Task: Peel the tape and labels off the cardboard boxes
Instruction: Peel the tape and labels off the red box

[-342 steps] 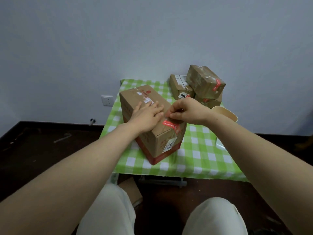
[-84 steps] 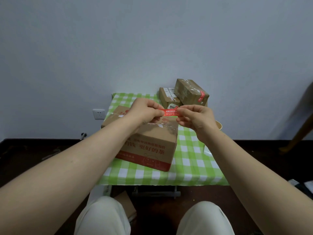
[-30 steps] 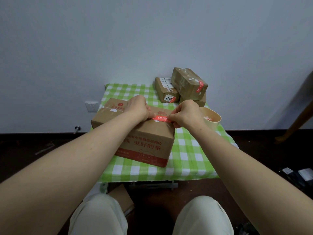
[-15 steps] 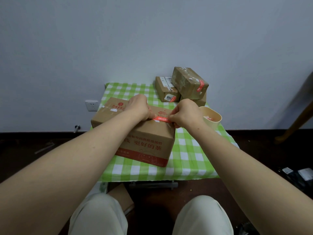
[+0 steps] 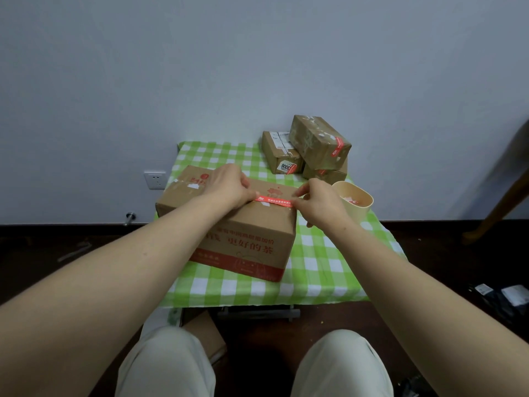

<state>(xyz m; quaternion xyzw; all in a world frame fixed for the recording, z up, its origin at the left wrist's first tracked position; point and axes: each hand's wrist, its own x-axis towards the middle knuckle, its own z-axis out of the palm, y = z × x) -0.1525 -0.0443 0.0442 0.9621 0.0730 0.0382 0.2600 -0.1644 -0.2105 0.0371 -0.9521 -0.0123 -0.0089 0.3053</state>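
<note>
The red tape strip point(image 5: 274, 200) runs side to side between the hands, left hand point(image 5: 229, 187) and right hand point(image 5: 318, 202) each pinching one end, just above the cardboard box point(image 5: 252, 234) top's near edge.

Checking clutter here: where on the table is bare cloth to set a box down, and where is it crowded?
Bare cloth lies at the far left corner, between the large box and the wall, and along the near edge before that box. The far right corner is crowded: stacked small boxes and the cup.
</note>
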